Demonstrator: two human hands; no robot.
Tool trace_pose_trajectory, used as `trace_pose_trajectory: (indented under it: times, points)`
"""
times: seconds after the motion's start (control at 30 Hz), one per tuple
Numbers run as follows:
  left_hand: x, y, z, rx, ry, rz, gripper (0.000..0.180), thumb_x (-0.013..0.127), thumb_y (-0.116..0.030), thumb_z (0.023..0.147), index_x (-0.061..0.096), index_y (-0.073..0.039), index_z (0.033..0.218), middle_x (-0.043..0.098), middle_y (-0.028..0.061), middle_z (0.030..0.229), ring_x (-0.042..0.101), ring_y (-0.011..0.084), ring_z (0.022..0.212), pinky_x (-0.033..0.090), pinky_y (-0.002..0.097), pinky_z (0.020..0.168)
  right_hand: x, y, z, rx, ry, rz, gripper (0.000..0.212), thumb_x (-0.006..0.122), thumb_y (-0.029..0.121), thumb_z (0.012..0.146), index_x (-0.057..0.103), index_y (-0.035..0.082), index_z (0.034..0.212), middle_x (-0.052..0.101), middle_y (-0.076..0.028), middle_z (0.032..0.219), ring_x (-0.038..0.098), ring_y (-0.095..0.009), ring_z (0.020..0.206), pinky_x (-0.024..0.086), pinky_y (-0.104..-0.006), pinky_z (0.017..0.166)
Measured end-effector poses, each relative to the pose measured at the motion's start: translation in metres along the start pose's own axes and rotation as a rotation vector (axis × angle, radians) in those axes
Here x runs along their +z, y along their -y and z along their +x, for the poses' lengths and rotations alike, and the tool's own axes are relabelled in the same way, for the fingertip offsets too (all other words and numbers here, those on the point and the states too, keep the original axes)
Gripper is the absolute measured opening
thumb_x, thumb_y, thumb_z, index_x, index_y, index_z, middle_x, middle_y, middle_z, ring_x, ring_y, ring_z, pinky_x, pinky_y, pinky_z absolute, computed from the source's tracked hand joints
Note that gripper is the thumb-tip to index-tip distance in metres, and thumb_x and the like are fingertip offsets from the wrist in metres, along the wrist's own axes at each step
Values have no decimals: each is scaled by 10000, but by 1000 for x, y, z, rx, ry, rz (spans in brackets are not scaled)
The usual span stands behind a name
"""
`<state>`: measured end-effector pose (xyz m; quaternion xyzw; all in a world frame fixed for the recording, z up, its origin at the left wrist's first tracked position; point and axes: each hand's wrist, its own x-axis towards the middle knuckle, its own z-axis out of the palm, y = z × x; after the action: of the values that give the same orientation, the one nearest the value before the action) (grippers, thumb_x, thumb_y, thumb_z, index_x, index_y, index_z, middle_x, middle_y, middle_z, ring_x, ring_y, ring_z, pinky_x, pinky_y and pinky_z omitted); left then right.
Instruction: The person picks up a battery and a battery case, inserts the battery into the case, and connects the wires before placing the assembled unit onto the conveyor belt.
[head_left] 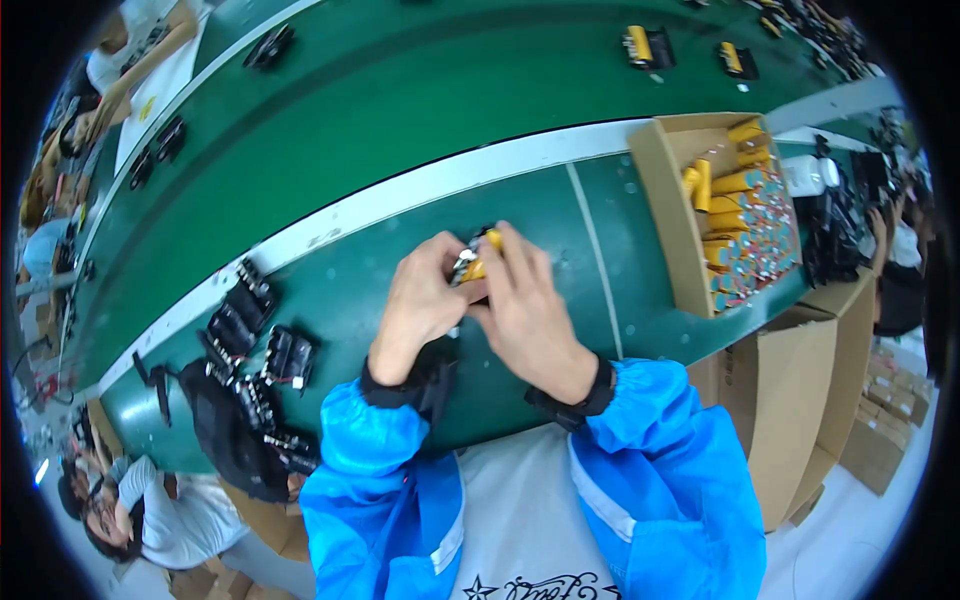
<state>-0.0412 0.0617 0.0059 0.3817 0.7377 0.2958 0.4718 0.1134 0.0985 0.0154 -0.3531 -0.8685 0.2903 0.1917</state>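
Over the green bench, my two hands meet around a small black plastic housing with a yellow cylindrical battery pack [473, 270] in it. My left hand [418, 298] grips it from the left, thumb and fingers bent around its side. From the right, my right hand [532, 312] presses its fingers on the yellow part, slightly blurred. The fingers cover most of the piece, so its underside is hidden. To the left of my hands lie several black housings [290, 357] with shiny metal parts and fine wires.
An open cardboard box [665, 215] of yellow battery packs [732, 220] stands on the right. Beyond a white rail [400, 200] runs a green conveyor belt [400, 105] carrying yellow-and-black assemblies [650, 47]. A black bag [228, 435] lies left; a large open carton [785, 410] stands lower right. Other people work around.
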Motion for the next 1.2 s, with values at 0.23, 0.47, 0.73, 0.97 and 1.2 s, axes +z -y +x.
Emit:
trace_pose_trajectory:
  times: [0.23, 0.47, 0.73, 0.97, 1.2]
  points:
    - [11, -4, -13, 341, -123, 274, 433, 772, -160, 788, 546, 45, 1094, 620, 229, 976, 607, 372, 859, 488, 434, 752, -95, -45, 12, 28, -12, 155, 301, 669, 15, 809, 650, 25, 1110, 654, -206, 1127, 656, -351, 957, 545, -408, 803]
    - [13, -31, 2, 419, -159, 521, 423, 680, -193, 873, 480, 94, 1111, 601, 292, 1010, 557, 445, 965, 458, 487, 859, -197, -151, 57, 208, 127, -342, 253, 606, 80, 814, 641, -23, 1042, 688, -232, 910, 672, -386, 872, 545, -426, 764]
    - [-35, -51, 102, 299, -357, 500, 406, 628, -250, 911, 479, 102, 1044, 598, 330, 1032, 568, 477, 967, 463, 517, 852, -160, -210, 75, 158, 349, -478, 193, 609, 105, 820, 637, 3, 983, 654, -259, 934, 621, -469, 858, 521, -474, 785]
    - [-89, -104, 192, 170, -120, 534, 548, 605, -328, 901, 469, 96, 1220, 609, 326, 1110, 563, 490, 1081, 466, 510, 923, -247, -141, 30, 459, 130, 595, 282, 677, 78, 873, 451, 86, 1042, 659, -129, 827, 655, -154, 692, 537, -274, 591]
    - [-142, -92, 332, 431, -614, 799, 385, 548, -183, 876, 614, -67, 1238, 625, 170, 1213, 555, 379, 1171, 416, 496, 1019, -218, -89, -64, 383, -128, 1089, 426, 708, 197, 853, 476, -1, 1151, 633, -160, 819, 648, -234, 619, 526, -284, 516]
